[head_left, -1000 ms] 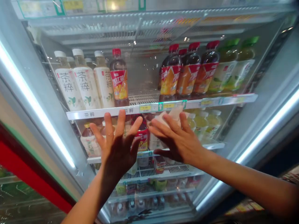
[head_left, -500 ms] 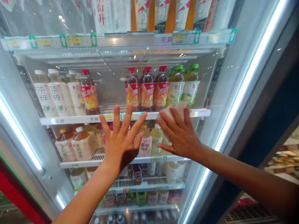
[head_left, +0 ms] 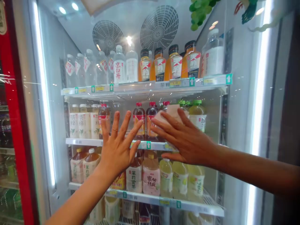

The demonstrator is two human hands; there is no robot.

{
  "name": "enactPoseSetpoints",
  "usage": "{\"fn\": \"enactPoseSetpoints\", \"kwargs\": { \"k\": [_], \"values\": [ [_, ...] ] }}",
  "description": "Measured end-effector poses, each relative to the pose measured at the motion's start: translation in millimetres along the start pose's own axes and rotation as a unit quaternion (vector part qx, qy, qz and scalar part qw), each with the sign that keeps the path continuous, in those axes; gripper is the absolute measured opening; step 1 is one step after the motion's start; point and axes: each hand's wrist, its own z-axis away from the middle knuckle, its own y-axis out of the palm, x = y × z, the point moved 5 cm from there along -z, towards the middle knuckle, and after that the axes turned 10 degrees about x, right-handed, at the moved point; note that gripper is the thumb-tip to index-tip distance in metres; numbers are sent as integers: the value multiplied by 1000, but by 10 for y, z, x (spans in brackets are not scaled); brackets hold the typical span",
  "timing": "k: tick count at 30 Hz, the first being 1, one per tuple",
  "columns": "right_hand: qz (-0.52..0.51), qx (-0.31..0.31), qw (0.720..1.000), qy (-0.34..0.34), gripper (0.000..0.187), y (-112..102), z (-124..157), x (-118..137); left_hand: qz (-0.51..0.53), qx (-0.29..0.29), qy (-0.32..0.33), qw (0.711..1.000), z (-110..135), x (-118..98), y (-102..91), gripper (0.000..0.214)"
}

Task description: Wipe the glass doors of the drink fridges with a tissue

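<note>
My left hand (head_left: 118,151) lies with fingers spread against the clear glass door of a lit drinks cooler. To its right, my right hand (head_left: 187,142) is stretched flat over a pale white cloth (head_left: 172,111), pressing it to the glass. The cloth sticks out above and between the fingers; the rest is hidden beneath the palm. Behind the glass, red-capped tea bottles (head_left: 139,122) and green-capped bottles (head_left: 198,115) stand on the middle shelf, partly covered by my hands.
Clear water bottles (head_left: 119,65) and black-capped amber bottles (head_left: 174,64) fill the top shelf, below two round vent grilles (head_left: 159,28). Bright light strips run down both sides. A red frame (head_left: 17,125) stands at the left, and green grape decorations (head_left: 199,14) hang at the upper right.
The view has tilted up and levelled, bringing the top shelf and vents into sight. My right hand and cloth are higher on the glass; my left hand stays spread.
</note>
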Motion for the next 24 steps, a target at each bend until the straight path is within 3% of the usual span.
{"fn": "enactPoseSetpoints", "kwargs": {
  "k": [3, 8, 13, 17, 22, 24],
  "values": [
    [3, -47, 997, 62, 90, -55, -213, -111, -12, -11, -15, 1000, -35, 181, -55, 72],
    [-1, -33, 998, -52, 89, -23, -606, 80, -30, -15, -15, 999, 9, 493, -90, 73],
    [-6, -71, 997, 13, 92, -82, -1061, 68, -28, -20, -23, 999, 88, 925, -101, 72],
    [-6, -39, 998, -59, 91, -77, -1435, 219, -28, -25, -12, 999, 122, 1274, -86, 72],
    [1, -49, 998, 44, 91, -147, -1951, 113, -24, -46, 1, 999, 136, 1730, -96, 73],
    [-1, -43, 999, 15, 94, -142, -2146, 185, -16, -47, 2, 999, 140, 1917, -93, 73]
  ]
}}
